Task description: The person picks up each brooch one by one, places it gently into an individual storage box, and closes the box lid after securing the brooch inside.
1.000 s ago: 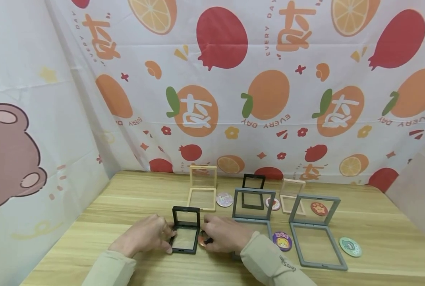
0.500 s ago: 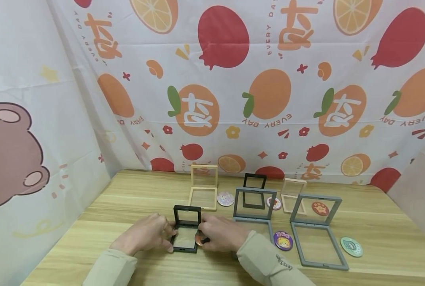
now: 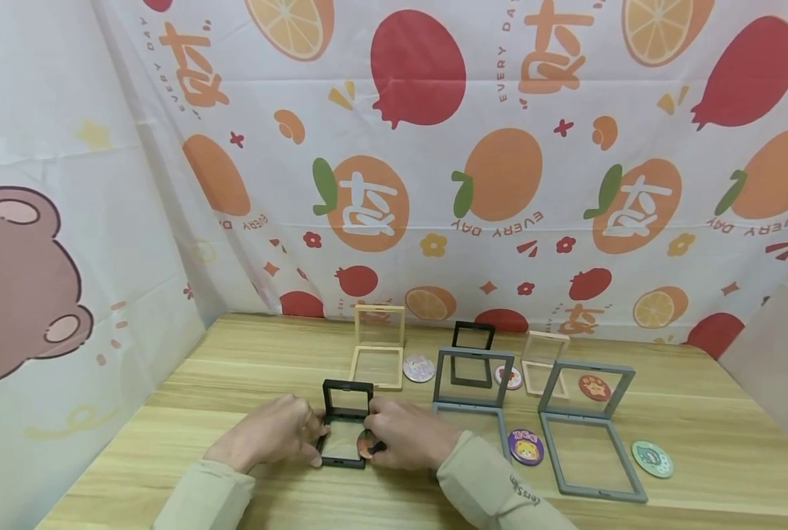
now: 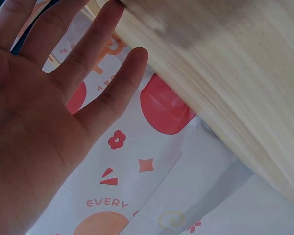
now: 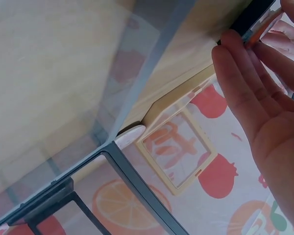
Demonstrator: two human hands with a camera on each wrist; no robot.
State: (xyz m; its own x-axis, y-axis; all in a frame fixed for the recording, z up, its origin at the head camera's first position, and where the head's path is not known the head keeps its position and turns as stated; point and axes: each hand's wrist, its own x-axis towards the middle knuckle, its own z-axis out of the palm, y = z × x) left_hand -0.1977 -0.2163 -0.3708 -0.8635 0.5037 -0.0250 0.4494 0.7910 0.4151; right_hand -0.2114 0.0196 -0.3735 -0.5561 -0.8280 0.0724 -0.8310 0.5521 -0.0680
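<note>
In the head view, a small black hinged display frame [image 3: 345,462] stands open on the table, with its upper half raised. My left hand [image 3: 271,434] holds the left edge of its lower half, thumb near the front corner. In the left wrist view the other fingers [image 4: 112,105] of that hand spread out loosely. My right hand [image 3: 407,433] pinches a round orange-and-dark badge [image 3: 364,444], tilted over the right side of the frame's clear lower panel. In the right wrist view that badge [image 5: 264,29] shows as a thin edge between the fingertips; its face is hidden.
Two grey frames [image 3: 593,491] stand open to the right, one partly behind my right forearm. Behind them are a yellow frame [image 3: 378,385], another black frame [image 3: 471,383] and a beige frame [image 3: 545,393]. Several badges, such as a purple one [image 3: 525,447] and a green one [image 3: 652,458], lie beside frames.
My right hand has brought the badge slightly left, from beside the black frame to over its lower panel, tilting it. The left hand keeps its place. The head view shifts slightly.
</note>
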